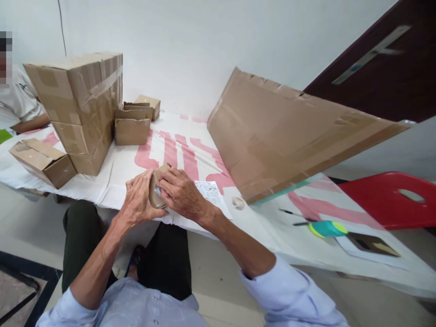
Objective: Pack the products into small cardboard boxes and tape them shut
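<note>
My left hand point(136, 195) is wrapped round a small brown cardboard box point(155, 200) at the table's front edge, the thumb along its lower side. Fingers bent and close together, my right hand point(179, 190) presses on the face of the same box. At its fingertips shows a small pale label point(157, 191), partly hidden by the fingers. Just right of the box, partly behind my right wrist, a white sheet point(213, 195) with rows of small printed outlines lies on the table.
Large taped cartons point(91, 100) stand stacked at left, near smaller boxes point(132, 129) and another box point(44, 159). A big cardboard panel point(289, 136) leans at right. Beyond it lie a teal-and-yellow object point(327, 229), a phone point(373, 244) and pens. Another person's arm point(32, 123) shows far left.
</note>
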`<state>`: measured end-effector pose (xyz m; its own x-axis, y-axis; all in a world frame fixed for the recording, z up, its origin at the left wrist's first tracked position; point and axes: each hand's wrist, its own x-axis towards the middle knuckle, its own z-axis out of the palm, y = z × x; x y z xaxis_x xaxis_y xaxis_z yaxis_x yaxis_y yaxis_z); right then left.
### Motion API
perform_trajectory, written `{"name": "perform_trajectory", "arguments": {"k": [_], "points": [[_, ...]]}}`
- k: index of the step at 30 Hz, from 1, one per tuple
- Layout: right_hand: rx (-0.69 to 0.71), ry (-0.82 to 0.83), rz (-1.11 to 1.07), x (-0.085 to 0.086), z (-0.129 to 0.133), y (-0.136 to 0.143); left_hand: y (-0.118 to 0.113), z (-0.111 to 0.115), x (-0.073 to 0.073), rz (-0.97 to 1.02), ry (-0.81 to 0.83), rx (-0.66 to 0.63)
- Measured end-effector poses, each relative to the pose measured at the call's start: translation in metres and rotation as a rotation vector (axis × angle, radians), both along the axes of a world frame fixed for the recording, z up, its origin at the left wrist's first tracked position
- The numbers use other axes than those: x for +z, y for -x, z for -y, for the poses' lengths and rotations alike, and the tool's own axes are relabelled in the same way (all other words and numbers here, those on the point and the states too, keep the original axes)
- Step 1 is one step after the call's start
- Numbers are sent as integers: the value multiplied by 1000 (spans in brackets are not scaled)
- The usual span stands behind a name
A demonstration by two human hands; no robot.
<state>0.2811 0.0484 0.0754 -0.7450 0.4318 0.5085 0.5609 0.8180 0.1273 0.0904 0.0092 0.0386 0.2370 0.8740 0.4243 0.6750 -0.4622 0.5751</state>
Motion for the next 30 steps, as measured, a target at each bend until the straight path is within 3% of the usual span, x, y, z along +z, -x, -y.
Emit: {"name": "perform_trajectory", "arguments": {"k": [10,20,30], "points": [[10,-40,-8,0,1,0,-1,1,4,-25,10,-6],[10,78,-68,-1,2,-6,-5,-2,2,-32,-8,3],[-2,-39,-30,-4,0,-4,-7,-1,7,-36,2,-15]]}}
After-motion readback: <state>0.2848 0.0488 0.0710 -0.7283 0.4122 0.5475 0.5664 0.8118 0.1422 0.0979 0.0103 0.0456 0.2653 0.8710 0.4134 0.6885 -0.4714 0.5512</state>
